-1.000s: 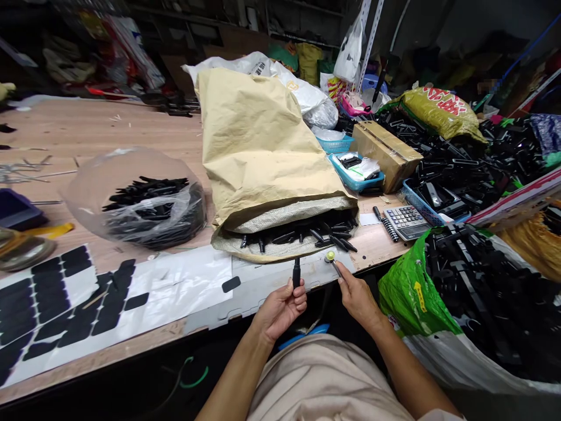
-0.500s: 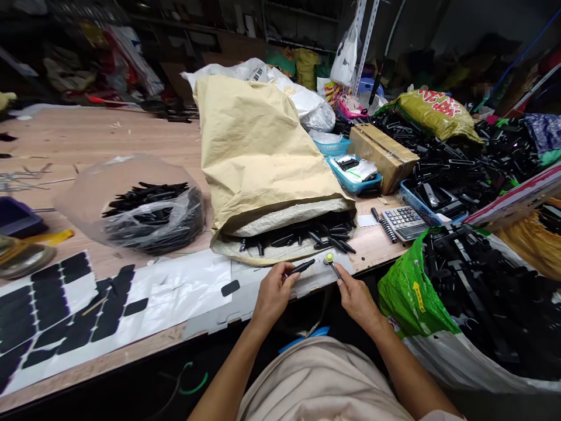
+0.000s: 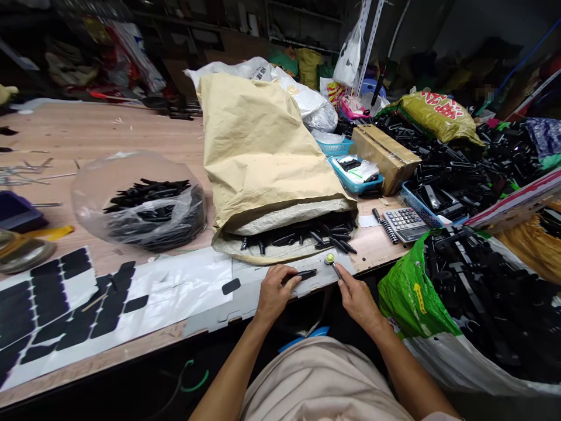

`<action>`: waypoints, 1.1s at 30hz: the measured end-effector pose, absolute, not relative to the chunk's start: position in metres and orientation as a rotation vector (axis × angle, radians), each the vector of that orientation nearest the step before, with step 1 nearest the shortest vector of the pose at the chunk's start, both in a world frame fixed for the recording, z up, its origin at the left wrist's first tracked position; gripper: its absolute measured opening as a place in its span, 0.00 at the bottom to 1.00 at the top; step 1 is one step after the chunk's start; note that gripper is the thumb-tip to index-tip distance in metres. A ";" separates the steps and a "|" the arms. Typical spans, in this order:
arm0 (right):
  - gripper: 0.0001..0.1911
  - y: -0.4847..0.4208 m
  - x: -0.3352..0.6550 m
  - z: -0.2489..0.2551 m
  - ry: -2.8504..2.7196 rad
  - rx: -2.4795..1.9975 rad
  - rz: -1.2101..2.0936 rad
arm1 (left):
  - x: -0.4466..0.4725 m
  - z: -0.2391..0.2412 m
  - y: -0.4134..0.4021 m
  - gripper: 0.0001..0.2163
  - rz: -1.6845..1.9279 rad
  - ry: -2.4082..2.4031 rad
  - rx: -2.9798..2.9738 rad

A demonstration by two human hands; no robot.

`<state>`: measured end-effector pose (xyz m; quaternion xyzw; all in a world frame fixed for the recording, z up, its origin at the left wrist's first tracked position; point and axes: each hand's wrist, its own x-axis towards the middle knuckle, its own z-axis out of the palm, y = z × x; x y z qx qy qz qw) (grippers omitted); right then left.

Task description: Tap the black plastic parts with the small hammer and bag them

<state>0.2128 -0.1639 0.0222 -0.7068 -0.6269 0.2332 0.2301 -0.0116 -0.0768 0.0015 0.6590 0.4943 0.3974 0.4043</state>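
Note:
Pinched between the thumb and fingers of my left hand is a slim black pen-shaped piece, its tip pointing right. My right hand is closed on a small ratchet-like tool with a metal shaft and a round yellow-green head. A short gap separates the tool's head from the black piece. Both are over a grey board at the table's front edge. Just behind lies a tan sack, its mouth facing me, with many similar black pieces inside.
A clear plastic bag of black parts sits left of the sack. Sheets of black stickers lie at the front left. To the right are a calculator, a cardboard box and a green sack full of black parts.
The black piece in my left hand has tipped from slanting upward to nearly level, its tip now lower. My right hand stays about where it was, still holding the tool.

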 end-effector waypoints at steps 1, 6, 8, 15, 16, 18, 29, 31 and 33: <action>0.27 -0.164 0.213 0.022 -1.721 -1.937 0.643 | -0.011 0.000 -0.077 0.03 1.014 1.260 1.633; 0.27 -0.166 0.212 0.025 -1.676 -1.912 0.676 | -0.013 -0.005 -0.074 0.09 0.992 1.280 1.606; 0.27 -0.166 0.211 0.026 -1.662 -1.905 0.691 | -0.014 -0.003 -0.073 0.07 0.956 1.260 1.656; 0.27 -0.170 0.212 0.026 -1.642 -1.899 0.683 | -0.012 -0.001 -0.073 0.06 0.900 1.265 1.769; 0.27 -0.170 0.212 0.027 -1.639 -1.896 0.688 | -0.011 -0.002 -0.073 0.06 0.918 1.262 1.764; 0.28 -0.171 0.212 0.027 -1.629 -1.887 0.701 | -0.011 -0.005 -0.074 0.06 0.952 1.251 1.751; 0.28 -0.177 0.215 0.025 -1.602 -1.892 0.724 | -0.010 -0.002 -0.065 0.07 0.936 1.288 1.774; 0.28 -0.178 0.217 0.024 -1.595 -1.894 0.719 | -0.012 0.000 -0.055 0.08 0.994 1.345 1.767; 0.28 -0.178 0.218 0.022 -1.588 -1.899 0.711 | -0.013 0.002 -0.044 0.09 1.048 1.448 1.843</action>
